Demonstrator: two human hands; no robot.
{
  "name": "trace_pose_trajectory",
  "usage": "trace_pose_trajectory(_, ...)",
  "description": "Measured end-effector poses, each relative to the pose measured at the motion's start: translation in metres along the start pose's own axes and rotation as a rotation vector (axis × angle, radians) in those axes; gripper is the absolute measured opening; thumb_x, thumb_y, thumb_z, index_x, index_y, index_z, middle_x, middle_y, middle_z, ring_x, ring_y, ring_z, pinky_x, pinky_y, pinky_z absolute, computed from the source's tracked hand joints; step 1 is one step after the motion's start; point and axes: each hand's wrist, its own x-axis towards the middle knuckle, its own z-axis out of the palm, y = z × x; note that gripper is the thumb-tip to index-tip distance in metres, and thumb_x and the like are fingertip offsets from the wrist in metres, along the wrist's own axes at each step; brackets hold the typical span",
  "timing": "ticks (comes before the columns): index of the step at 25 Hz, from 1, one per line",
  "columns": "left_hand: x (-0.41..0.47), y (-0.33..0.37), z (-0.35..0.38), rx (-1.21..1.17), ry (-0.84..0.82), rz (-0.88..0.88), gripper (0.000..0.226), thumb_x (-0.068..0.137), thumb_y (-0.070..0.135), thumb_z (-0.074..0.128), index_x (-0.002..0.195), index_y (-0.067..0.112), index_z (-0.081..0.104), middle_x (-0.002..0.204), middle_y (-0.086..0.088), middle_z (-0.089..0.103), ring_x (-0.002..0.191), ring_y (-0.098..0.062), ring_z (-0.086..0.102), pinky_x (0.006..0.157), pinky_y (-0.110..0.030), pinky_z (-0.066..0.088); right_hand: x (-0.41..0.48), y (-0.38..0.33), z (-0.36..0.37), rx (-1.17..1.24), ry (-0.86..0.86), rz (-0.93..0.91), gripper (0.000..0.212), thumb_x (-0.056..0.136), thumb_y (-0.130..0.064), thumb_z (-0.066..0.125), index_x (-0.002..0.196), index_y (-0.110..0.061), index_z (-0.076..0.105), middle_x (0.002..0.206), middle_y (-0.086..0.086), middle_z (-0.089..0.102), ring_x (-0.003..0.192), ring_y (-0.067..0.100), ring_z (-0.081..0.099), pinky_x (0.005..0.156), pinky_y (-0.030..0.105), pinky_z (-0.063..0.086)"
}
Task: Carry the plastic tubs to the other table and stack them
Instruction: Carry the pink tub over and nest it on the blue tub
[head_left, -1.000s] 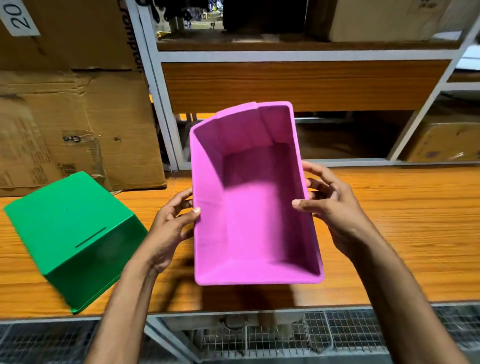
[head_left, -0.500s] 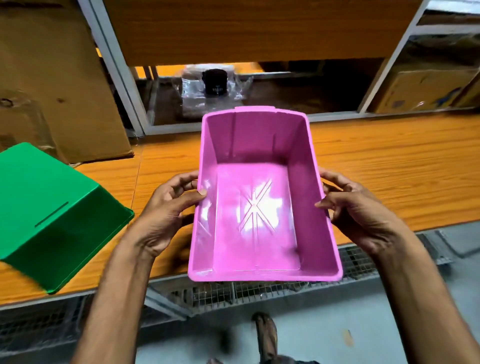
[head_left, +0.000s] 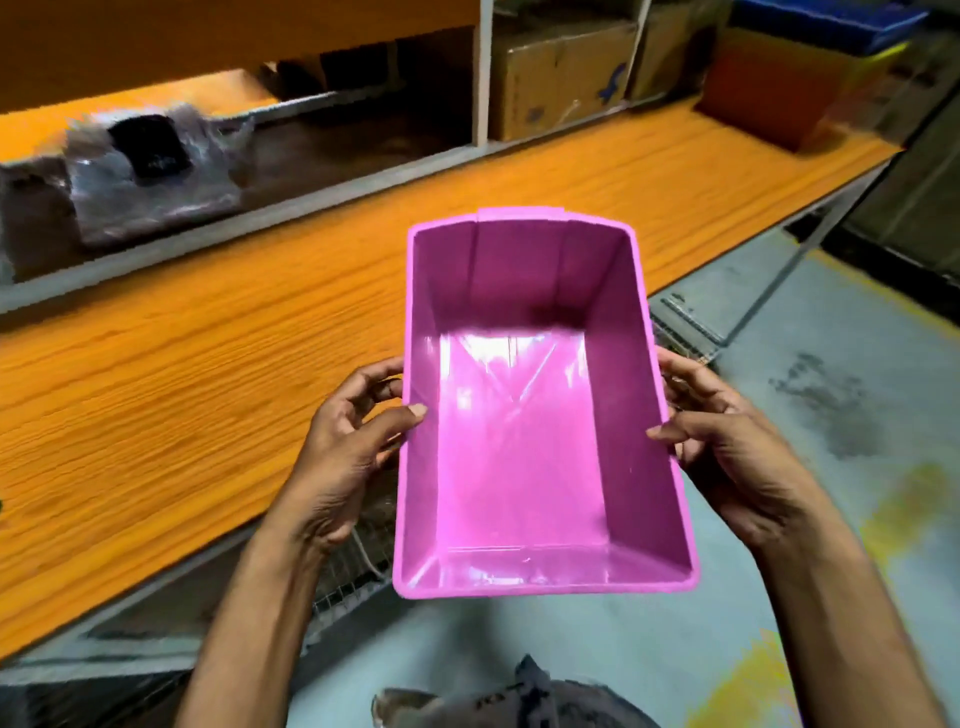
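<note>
The tub sits open side up between the two grips. The left grip is on its left wall and the right grip on its right wall, thumbs hooked over the rim. Below it lies the floor. The desk lies to its left and beyond it. Behind the desk runs a shelf, with a wrapped bundle on it at the left and a cardboard box further right. A carton stands on the desk's far right end.

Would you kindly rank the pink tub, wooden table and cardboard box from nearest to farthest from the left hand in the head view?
1. pink tub, in the grip of the left hand.
2. wooden table, just to its left.
3. cardboard box, on the far shelf.
</note>
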Motion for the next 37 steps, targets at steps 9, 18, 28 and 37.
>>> trace_pose_trajectory(9,0.000,-0.082,0.215,0.311,-0.197,-0.127,0.043,0.095,0.015,0.070,0.135,0.028,0.063,0.076,0.011,0.065,0.059,0.005,0.062,0.056,-0.014,0.051,-0.086,-0.005,-0.200,0.061,0.330,0.117,0.066,0.080,0.029,0.036,0.130,-0.006,0.060,0.095,0.005,0.066,0.047,-0.003,0.057,0.044,0.010,0.042)
trace_pose_trajectory(18,0.030,-0.104,0.390,0.380,-0.411,-0.209,0.028,0.094,0.014,0.071,0.100,0.040,0.081,0.116,-0.021,0.073,0.097,-0.028,0.063,0.097,-0.054,0.049,-0.123,-0.021,-0.339,0.223,0.539,0.128,0.056,0.085,0.024,0.039,0.126,-0.008,0.061,0.094,0.007,0.052,0.038,-0.002,0.051,0.039,0.012,0.041)
trace_pose_trajectory(28,0.160,-0.115,0.563,0.387,-0.682,-0.063,0.053,0.094,0.007,0.069,0.138,0.035,0.057,0.117,0.006,0.069,0.089,-0.002,0.074,0.071,-0.020,0.060,-0.040,-0.066,-0.491,0.080,0.732,-0.082,0.073,0.082,0.029,0.048,0.137,-0.019,0.058,0.127,0.006,0.066,0.083,0.002,0.070,0.061,0.016,0.055)
trace_pose_trajectory(37,0.270,-0.103,0.719,0.415,-0.738,0.134,0.051,0.086,0.045,0.073,0.132,0.053,0.053,0.127,0.011,0.064,0.118,-0.005,0.061,0.105,-0.053,0.052,0.048,-0.141,-0.615,-0.114,0.872,-0.316,0.076,0.084,0.021,0.061,0.140,-0.030,0.057,0.128,0.002,0.064,0.107,0.014,0.060,0.091,0.033,0.055)
